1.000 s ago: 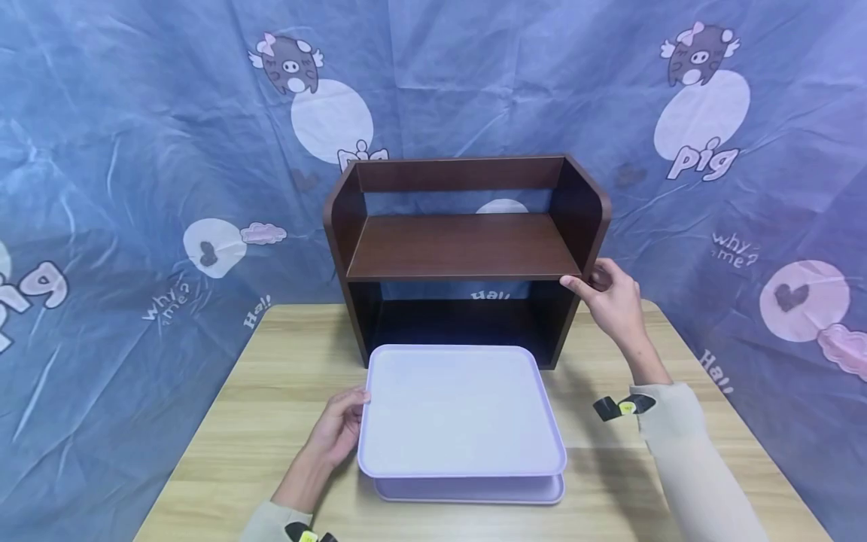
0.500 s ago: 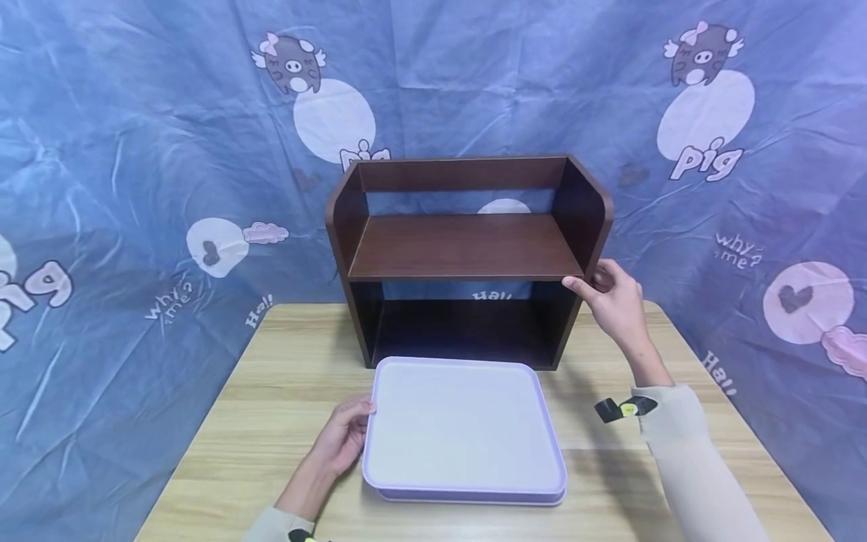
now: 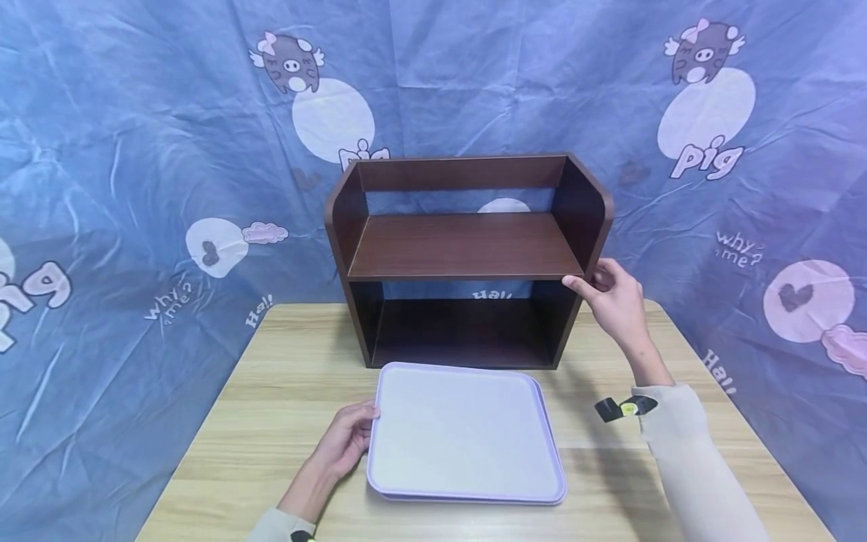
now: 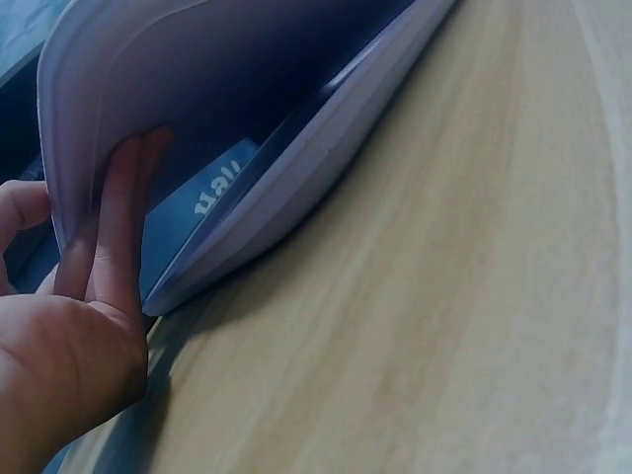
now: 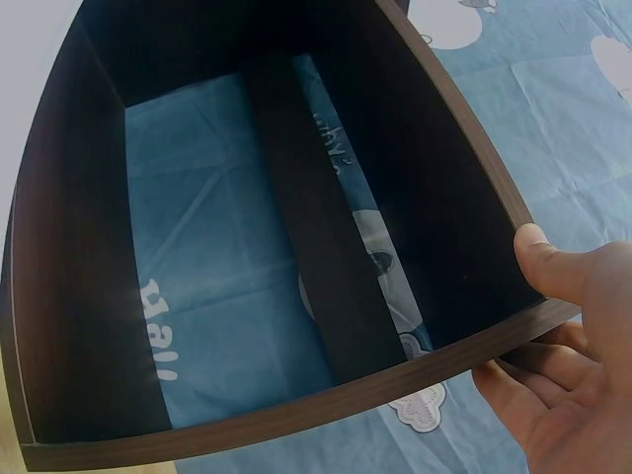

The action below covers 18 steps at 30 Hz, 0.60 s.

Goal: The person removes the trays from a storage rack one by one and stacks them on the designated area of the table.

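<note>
My left hand (image 3: 348, 436) pinches the left edge of a pale lilac tray (image 3: 467, 433), thumb above and fingers underneath. In the left wrist view these fingers (image 4: 123, 212) spread against the tray's underside. That tray lies over a second lilac tray (image 4: 286, 202) on the table, its left side raised so that a gap opens between the two; from above, the lower one is nearly all covered. Behind them stands a dark brown two-tier shelf (image 3: 467, 245). My right hand (image 3: 616, 297) grips its right side panel, thumb at the middle board's front corner, as the right wrist view also shows (image 5: 563, 336).
The shelf and trays stand on a light wood table (image 3: 271, 391). A blue patterned cloth (image 3: 169, 150) hangs behind and at both sides, and shows through the shelf's open back. The tray's far edge lies just in front of the shelf's bottom board (image 3: 467, 331).
The upper tray has come down and slightly toward me over the lower one, turning a little, with its left side still held up. My left hand moved slightly right; my right hand stayed put.
</note>
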### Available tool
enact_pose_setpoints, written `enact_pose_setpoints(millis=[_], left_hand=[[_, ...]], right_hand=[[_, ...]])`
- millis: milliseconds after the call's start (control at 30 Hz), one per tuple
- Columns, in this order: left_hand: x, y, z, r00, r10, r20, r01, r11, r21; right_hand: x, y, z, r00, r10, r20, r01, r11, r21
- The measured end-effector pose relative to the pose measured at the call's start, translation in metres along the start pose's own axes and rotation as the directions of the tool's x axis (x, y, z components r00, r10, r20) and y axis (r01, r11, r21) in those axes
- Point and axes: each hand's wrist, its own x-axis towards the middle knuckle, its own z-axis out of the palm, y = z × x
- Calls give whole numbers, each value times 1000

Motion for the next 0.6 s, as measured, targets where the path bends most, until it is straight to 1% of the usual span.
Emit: enact_pose_setpoints(millis=[200,300,467,533,600], left_hand=[[2,-2,1,1000,-21,-16,21,1000,-3],[2,-1,1,999,-38,-26,38,999,21],[1,2,-1,995,-88,-43,92,989,116],[1,4,-1,993,-99,-57,108,980,168],[0,5,-1,992,-96,-84,114,966,234]], right_hand=[[0,0,0,1000,5,3,-5,1000,3],[-1,0,0,1000,9,3,-9,1000,-4],[0,1,0,1000,12,3,-12,1000,-7],[0,1,0,1000,10,-1,-10,1000,-5],[0,1,0,1000,8,-5,-8,1000,-3]])
